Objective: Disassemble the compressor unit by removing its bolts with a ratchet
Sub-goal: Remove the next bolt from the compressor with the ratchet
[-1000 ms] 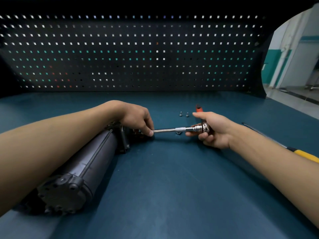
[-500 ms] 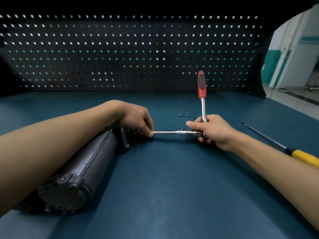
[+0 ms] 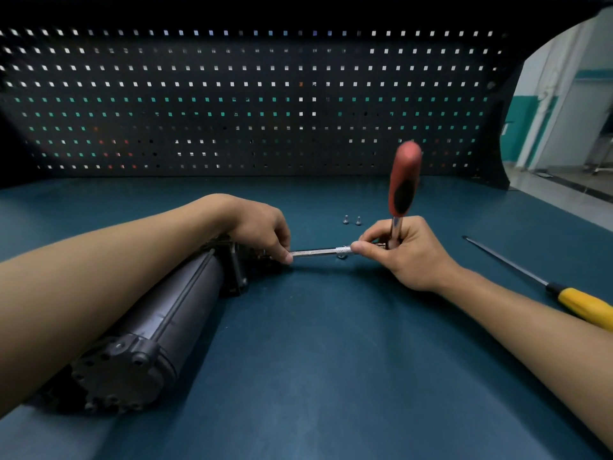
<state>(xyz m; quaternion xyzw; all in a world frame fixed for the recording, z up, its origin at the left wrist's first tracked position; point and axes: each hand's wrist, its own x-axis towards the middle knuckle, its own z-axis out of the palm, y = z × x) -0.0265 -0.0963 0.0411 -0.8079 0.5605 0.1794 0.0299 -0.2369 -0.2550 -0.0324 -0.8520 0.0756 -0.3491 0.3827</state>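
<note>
Ratchet (image 3: 403, 180) gripped near its head by right hand (image 3: 408, 257), left hand (image 3: 265, 234) pinching extension bar (image 3: 318, 251) at compressor unit (image 3: 179, 313); keep bar square on bolt (hidden, presumably seated) through each swing.

The near bench (image 3: 331, 360) in the middle is free to pass. The compressor (image 3: 172, 313) blocks the left, the screwdriver (image 3: 583, 305) lies on the right, and two bolts (image 3: 346, 220) stand behind the ratchet (image 3: 403, 180).

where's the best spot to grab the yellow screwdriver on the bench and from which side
Take the screwdriver by its thick yellow handle, coming down from above: it lies flat on the bench, handle toward you, and the thin dark shaft gives little to hold.
</note>
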